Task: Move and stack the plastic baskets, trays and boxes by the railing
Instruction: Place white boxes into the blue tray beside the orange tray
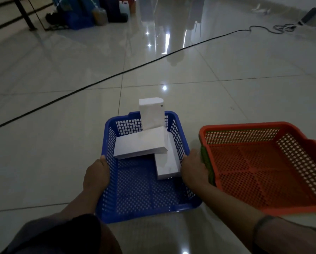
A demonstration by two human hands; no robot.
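Observation:
A blue plastic basket [144, 189] sits low in the middle of the view, over the tiled floor. Three white boxes lie in it: one upright box [151, 114] against the far wall, one flat box [139, 145] across, one long box [169, 162] along the right wall. My left hand [96, 176] grips the basket's left wall. My right hand [194, 168] grips its right wall. Touching the right hand is an orange basket [263, 167] nested in a green one [205, 162], of which only the left edge shows.
A black cable [117, 75] runs diagonally across the glossy tiles beyond the baskets. The black railing [23, 13] stands at the far left, with blue containers [78, 19] and jugs [124, 7] beside it. More cable coils lie at the far right [283, 27].

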